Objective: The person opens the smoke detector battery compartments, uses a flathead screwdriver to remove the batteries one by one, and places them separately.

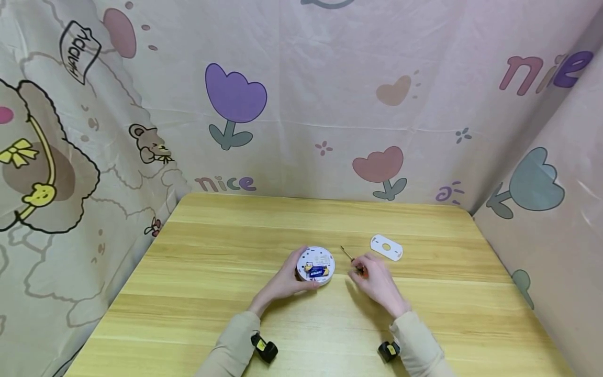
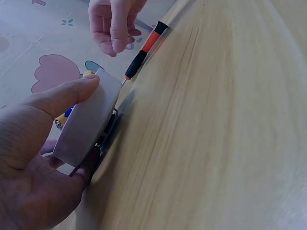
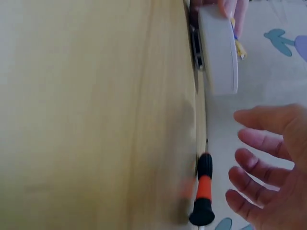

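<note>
My left hand (image 1: 282,278) grips a round white battery-powered device (image 1: 321,255) by its rim, thumb at the near edge and fingers at the far side. Its printed face is turned up, and a blue-and-yellow battery (image 1: 316,272) sits in it. A metal bracket shows on its underside in both wrist views. To the right, a screwdriver (image 2: 146,49) with a black-and-orange handle lies on the table. Over that handle hovers my right hand (image 1: 377,277); its fingers (image 3: 261,167) are loosely bent and apart from the screwdriver, with nothing in them.
A white plate (image 1: 395,253) with rounded ends and a central hole lies beyond the right hand. All of this is on a wood-grain table (image 1: 212,246). Printed curtains (image 1: 306,94) hang behind and at both sides. Black cameras (image 1: 265,350) are strapped to both wrists.
</note>
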A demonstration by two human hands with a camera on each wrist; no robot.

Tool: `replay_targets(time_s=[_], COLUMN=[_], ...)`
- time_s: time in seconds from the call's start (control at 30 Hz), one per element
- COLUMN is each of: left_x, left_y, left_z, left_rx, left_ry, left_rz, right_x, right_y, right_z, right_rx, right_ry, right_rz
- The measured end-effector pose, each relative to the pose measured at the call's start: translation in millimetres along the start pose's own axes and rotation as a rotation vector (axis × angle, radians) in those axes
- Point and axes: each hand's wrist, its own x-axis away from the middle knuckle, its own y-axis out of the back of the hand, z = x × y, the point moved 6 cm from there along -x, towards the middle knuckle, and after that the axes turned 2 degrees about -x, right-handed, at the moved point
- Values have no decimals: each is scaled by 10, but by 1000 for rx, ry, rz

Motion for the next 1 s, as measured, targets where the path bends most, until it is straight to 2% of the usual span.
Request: replay_targets(time_s=[0.27, 0.43, 0.83, 1.0], left_x=[-3, -6, 3, -1], left_y=[1, 4, -1, 6], left_z=[-1, 3, -11, -25], left_rx=[-7, 6, 0, -15], left_ry=[-3, -3, -3, -16], left_rz=[3, -1, -2, -19], right_x=[37, 20, -30, -61], right_y=[-111, -151, -224, -231], right_z=[144, 216, 272, 291], right_rx=[-143, -219, -318, -322], right_ry=[20, 60, 53, 59], right_rz=[79, 117, 168, 169])
